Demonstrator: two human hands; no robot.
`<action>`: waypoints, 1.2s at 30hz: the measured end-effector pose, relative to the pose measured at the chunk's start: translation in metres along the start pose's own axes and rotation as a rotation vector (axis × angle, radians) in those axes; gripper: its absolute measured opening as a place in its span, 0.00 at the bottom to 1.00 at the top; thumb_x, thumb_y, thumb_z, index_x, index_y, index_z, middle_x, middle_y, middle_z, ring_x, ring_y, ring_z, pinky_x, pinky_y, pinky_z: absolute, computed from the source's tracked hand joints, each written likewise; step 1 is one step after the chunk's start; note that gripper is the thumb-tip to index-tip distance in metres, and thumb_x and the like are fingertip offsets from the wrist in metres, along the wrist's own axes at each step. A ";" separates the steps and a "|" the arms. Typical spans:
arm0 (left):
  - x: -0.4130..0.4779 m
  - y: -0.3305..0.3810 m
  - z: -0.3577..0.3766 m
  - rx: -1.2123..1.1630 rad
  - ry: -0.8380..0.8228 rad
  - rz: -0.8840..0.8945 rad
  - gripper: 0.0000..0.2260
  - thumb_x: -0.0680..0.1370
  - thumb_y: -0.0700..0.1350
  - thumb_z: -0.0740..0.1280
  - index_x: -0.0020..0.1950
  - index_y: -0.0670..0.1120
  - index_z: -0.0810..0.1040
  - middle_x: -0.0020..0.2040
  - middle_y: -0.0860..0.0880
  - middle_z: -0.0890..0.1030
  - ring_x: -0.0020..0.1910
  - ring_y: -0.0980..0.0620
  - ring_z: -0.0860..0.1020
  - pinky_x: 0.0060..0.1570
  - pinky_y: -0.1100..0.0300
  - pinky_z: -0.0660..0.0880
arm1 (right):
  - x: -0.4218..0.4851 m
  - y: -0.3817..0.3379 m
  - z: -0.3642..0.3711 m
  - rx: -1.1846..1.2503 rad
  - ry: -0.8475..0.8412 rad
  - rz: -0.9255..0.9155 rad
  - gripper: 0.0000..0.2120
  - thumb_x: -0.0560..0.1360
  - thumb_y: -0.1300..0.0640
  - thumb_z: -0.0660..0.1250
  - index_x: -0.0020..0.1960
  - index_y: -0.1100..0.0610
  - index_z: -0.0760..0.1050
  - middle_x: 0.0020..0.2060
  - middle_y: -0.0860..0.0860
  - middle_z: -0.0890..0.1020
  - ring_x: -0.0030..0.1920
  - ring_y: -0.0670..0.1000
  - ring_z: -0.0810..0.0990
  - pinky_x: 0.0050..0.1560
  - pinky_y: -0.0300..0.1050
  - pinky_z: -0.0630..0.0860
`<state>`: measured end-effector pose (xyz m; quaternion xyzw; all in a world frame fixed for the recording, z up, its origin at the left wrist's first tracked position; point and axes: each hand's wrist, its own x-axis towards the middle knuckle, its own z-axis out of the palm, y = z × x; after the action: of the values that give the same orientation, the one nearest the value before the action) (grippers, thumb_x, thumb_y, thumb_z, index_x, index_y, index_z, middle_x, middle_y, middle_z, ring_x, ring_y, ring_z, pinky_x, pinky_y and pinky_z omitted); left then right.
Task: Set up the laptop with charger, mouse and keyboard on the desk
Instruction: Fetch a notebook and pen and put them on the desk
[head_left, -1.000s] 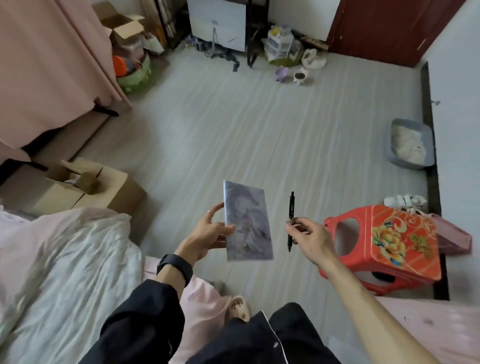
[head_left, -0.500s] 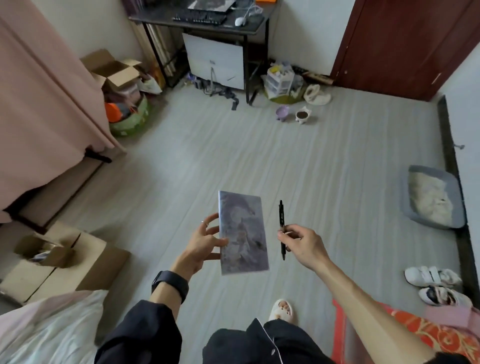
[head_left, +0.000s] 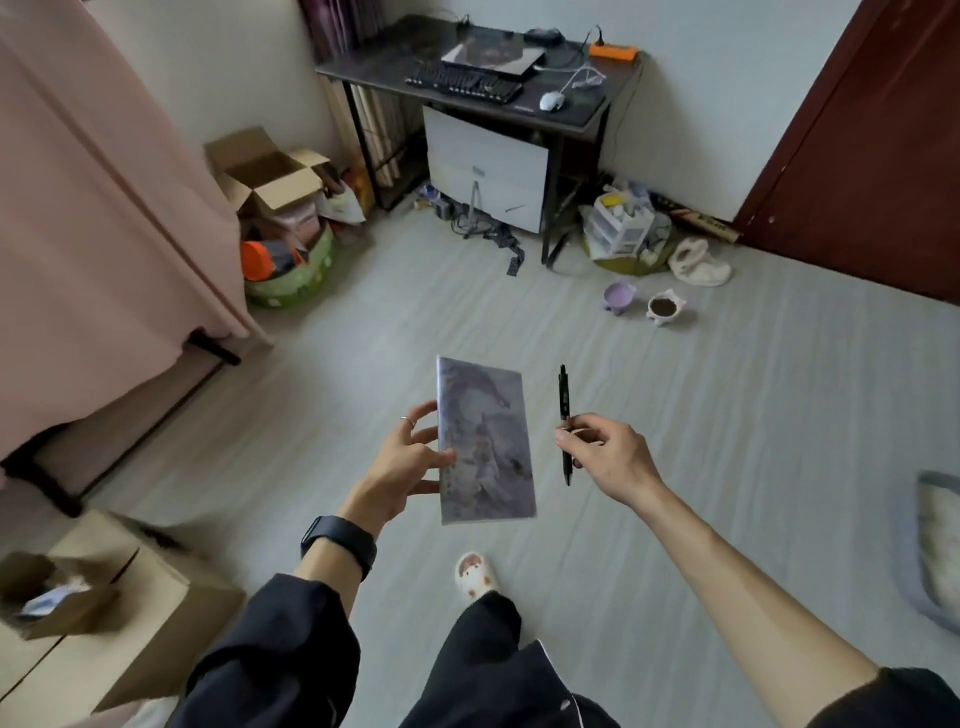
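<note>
Across the pale floor (head_left: 727, 389), the dark worktop (head_left: 374, 67) carries the closed grey laptop (head_left: 493, 54) at its back edge, black keyboard (head_left: 462, 83) and white mouse (head_left: 551, 100) in front, while our left hand (head_left: 402, 467) grips a grey picture-covered notebook (head_left: 483, 441) and our right hand (head_left: 608, 457) pinches a black pen (head_left: 564, 410), seemingly bound there.

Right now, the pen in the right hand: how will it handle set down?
Likely light and stiff: the right hand pinches the pen upright with fingertips alone. Its slim round barrel may roll on the flat desk.
</note>
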<state>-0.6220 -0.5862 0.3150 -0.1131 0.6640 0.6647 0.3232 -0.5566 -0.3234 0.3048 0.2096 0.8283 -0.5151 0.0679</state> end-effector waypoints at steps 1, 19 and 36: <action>0.025 0.023 -0.008 0.002 -0.003 -0.001 0.31 0.75 0.30 0.68 0.70 0.57 0.68 0.62 0.48 0.79 0.55 0.46 0.82 0.40 0.49 0.82 | 0.029 -0.013 0.003 0.004 0.014 0.009 0.03 0.73 0.45 0.73 0.44 0.44 0.83 0.37 0.43 0.85 0.42 0.49 0.85 0.49 0.44 0.79; 0.328 0.318 -0.168 -0.039 0.170 0.133 0.32 0.74 0.29 0.67 0.70 0.58 0.69 0.62 0.50 0.80 0.54 0.47 0.82 0.38 0.49 0.82 | 0.415 -0.211 0.055 0.059 0.000 -0.040 0.05 0.74 0.46 0.73 0.45 0.47 0.83 0.37 0.44 0.86 0.39 0.48 0.85 0.48 0.47 0.79; 0.630 0.547 -0.342 -0.129 0.324 0.135 0.31 0.74 0.30 0.68 0.70 0.58 0.70 0.62 0.47 0.79 0.56 0.43 0.80 0.39 0.46 0.83 | 0.836 -0.411 0.138 -0.008 -0.153 -0.135 0.10 0.71 0.42 0.72 0.46 0.46 0.83 0.38 0.45 0.86 0.38 0.46 0.85 0.48 0.46 0.79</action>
<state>-1.5174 -0.6875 0.3608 -0.1946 0.6695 0.6991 0.1588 -1.4972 -0.3695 0.3057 0.1130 0.8350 -0.5297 0.0969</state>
